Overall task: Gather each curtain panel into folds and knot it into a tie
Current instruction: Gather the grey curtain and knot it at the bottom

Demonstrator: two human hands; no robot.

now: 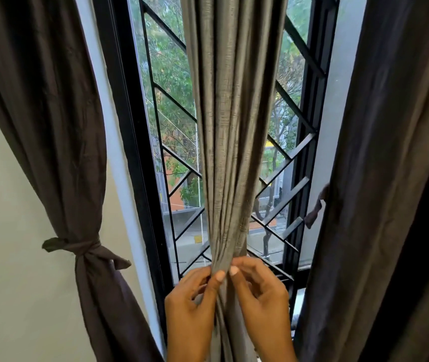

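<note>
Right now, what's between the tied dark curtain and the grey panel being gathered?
Head view: a white wall strip, the black window frame and its diagonal grille bars.

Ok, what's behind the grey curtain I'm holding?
A black window grille, with trees and a street beyond. The grey curtain hides the grille's middle part.

Your left hand (191, 307) and right hand (261, 299) pinch the grey curtain panel (234, 126) from either side, thumbs nearly meeting on its gathered folds, which hang in front of the black window grille (174, 100). To your left, a dark brown curtain (51, 113) is already cinched with a knotted tie (85, 248). To your right, another dark curtain (391, 178) hangs loose.
</note>
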